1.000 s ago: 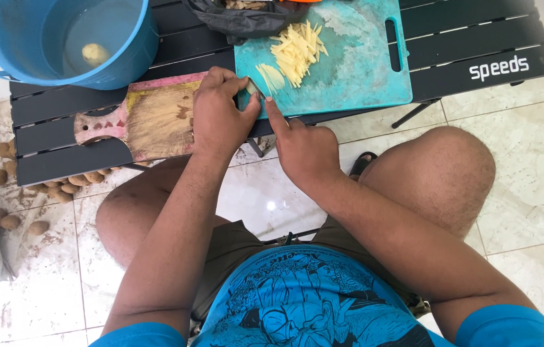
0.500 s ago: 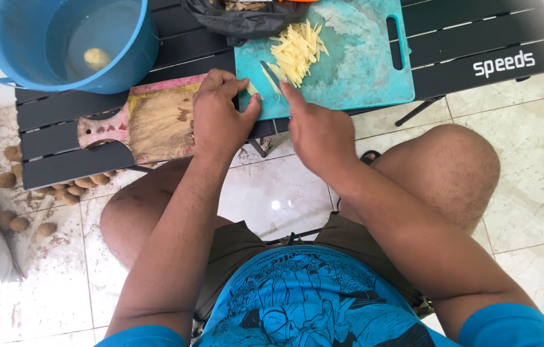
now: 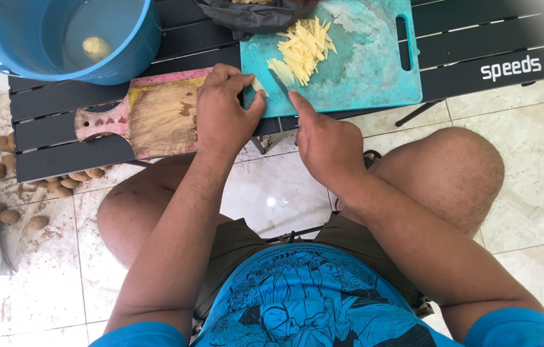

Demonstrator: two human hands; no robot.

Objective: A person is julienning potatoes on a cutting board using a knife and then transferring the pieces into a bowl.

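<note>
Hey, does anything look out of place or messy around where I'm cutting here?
Yes: small brown potatoes lie scattered on the dirt-smudged floor tiles under the table's left end, not in any container. The teal cutting board overhangs the table edge.

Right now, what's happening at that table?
A seated person is cutting potato on a teal cutting board. The left hand pinches a potato piece at the board's edge; the right hand holds a knife beside it. Cut potato strips are piled behind.

Blue bucket (image 3: 66, 38) (potato (image 3: 96, 47) inside), wooden board (image 3: 150, 115)
</note>
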